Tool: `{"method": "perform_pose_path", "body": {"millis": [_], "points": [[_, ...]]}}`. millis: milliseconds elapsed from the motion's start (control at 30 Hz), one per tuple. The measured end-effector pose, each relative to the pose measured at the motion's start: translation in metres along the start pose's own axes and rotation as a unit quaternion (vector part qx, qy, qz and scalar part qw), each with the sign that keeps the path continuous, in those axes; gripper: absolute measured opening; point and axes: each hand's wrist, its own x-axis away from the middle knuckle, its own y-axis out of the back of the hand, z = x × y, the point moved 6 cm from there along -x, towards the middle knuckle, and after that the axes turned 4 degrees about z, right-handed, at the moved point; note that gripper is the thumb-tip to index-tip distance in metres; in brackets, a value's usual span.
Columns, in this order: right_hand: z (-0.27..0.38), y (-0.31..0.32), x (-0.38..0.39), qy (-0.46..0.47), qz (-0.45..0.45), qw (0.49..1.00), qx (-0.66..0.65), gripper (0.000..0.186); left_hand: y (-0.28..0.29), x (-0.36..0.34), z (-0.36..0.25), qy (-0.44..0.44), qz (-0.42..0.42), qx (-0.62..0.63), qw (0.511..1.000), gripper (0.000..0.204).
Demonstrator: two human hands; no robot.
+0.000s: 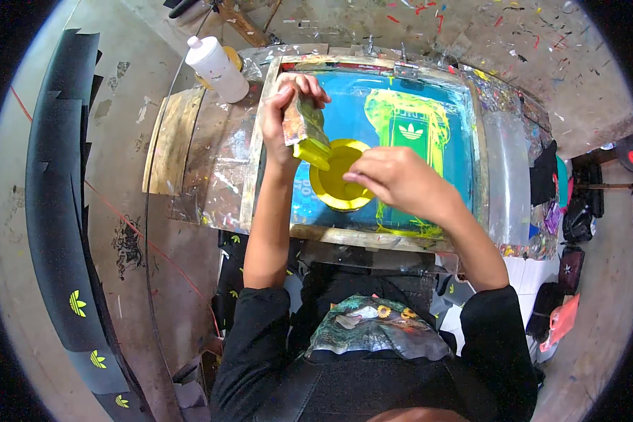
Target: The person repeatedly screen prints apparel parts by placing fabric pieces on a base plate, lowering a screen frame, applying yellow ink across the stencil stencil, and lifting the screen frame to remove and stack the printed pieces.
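Observation:
My left hand (292,116) is wrapped round a squeegee (304,126), tilted, with bright yellow ink coating its lower edge. Right under that edge stands a round yellow tub (320,191) with yellow ink inside. My right hand (401,181) is closed in a pinch over the tub's right side; what its fingers hold, if anything, is hidden. Both hands are above a screen-printing frame (480,162) with blue mesh (344,105). Yellow ink is smeared round a green stencil area (416,141) on the mesh's right part.
A white squeeze bottle (218,70) stands at the table's far left corner, near a wooden board (172,141). Metal hinge clamps (404,69) hold the frame's far edge. Dark printed sheets (56,211) hang at the far left. Bags (563,320) lie at the right.

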Motion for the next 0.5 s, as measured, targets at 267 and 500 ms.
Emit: {"method": "perform_pose_path", "body": {"millis": [267,500], "points": [[0.002,0.067,-0.012,-0.024,-0.123,0.992,-0.026,0.014,-0.002,-0.009,0.013,0.023,0.026,-0.082,0.996,0.028],[0.011,0.075,-0.012,-0.014,-0.191,0.981,-0.019,0.020,-0.016,-0.011,0.008,0.004,0.004,-0.182,0.983,0.030]]}}
